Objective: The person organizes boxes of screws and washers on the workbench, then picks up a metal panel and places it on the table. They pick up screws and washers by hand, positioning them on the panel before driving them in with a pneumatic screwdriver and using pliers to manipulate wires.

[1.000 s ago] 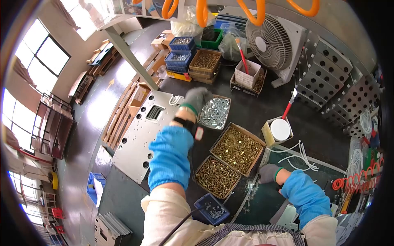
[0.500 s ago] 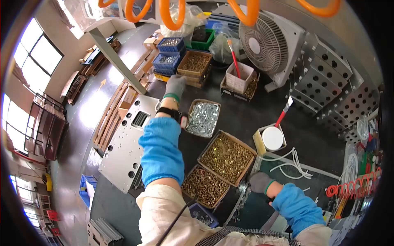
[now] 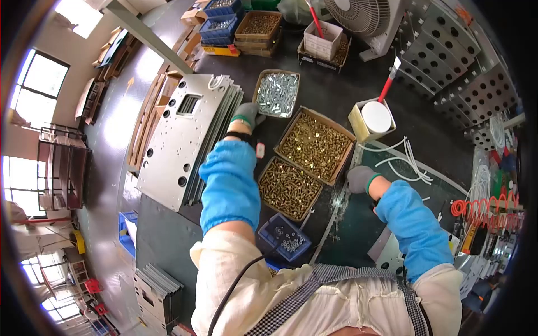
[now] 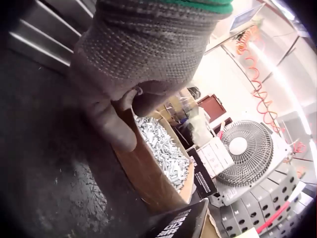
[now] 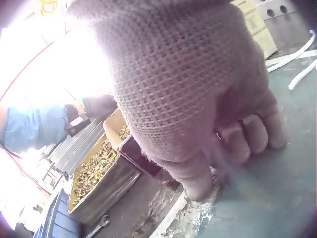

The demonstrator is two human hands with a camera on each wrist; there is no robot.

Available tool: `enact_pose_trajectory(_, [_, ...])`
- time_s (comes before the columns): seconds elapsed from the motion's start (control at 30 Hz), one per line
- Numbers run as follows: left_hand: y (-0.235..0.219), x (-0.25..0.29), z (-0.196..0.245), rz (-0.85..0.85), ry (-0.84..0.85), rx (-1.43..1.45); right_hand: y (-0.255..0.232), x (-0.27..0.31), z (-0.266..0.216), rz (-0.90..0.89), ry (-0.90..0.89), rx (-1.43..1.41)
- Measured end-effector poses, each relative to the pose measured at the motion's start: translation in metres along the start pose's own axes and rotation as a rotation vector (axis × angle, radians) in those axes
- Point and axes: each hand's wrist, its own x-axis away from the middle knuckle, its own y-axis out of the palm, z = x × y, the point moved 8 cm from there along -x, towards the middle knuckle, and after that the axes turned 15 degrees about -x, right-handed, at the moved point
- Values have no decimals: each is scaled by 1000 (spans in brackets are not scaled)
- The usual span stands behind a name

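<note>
My gloved left hand point(image 3: 246, 115) is beside the lower-left corner of the box of silver screws point(image 3: 277, 92). In the left wrist view, bent fingers and the thumb lie over a corner of that cardboard box point(image 4: 153, 173); whether they pinch it is unclear. Two boxes of brass-coloured screws, one larger point(image 3: 316, 145) and one smaller point(image 3: 290, 189), stand between my hands. The right hand point(image 3: 361, 180) rests on the green mat right of them. Its fingers are loosely curled with tips down on the surface point(image 5: 252, 198) in the right wrist view, and no object shows in them.
Stacked metal plates point(image 3: 174, 140) lie left of the left arm. A blue tray of small parts point(image 3: 284, 236) stands near my body. Behind are a white tub point(image 3: 376, 116), a fan point(image 3: 358, 14), blue bins point(image 3: 218, 28) and perforated metal parts point(image 3: 437, 50). White tubes point(image 3: 412, 162) lie right.
The head view has tilted down. My left hand, which went forward toward the blue bins, has come back beside the silver screws' box. The right hand has stayed at the mat's left edge.
</note>
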Motion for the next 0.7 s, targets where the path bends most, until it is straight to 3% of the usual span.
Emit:
enact_pose_trajectory(0.03, [10,-6,-4,-51,-68,60,-1,3,-3,-17,8,-4])
enact_pose_trajectory(0.07, [23,-22,-8,-102,-50,-193,-5,5,-4,-24,17,-6])
enact_pose_trajectory(0.17, [40,-44,-18,-435,-186,-278,-1,-2,-1,-9,35,-2])
enact_pose_trajectory(0.27, [7,-33,-12,-95,-106,-163,-3,4,-4,-38,53,-13])
enact_pose_trajectory(0.3, [-6,-27,-6,-131,-79,-110,-7,6,-4,-49,60,-18])
enact_pose_trajectory(0.4, [-46,3,-2,-9,-140,146,-10,9,-6,-11,52,-14])
enact_pose_trajectory(0.53, [-51,18,-1,104,-206,284,-8,3,-2,-5,47,-6])
enact_pose_trajectory(0.6, [-48,23,3,59,-327,462,-7,6,-3,10,36,-9])
enact_pose_trajectory(0.63, [-32,21,-5,67,-374,629,-5,5,-3,12,38,-11])
enact_pose_trajectory(0.7, [-6,13,-11,120,-479,1239,-5,3,-1,18,43,-13])
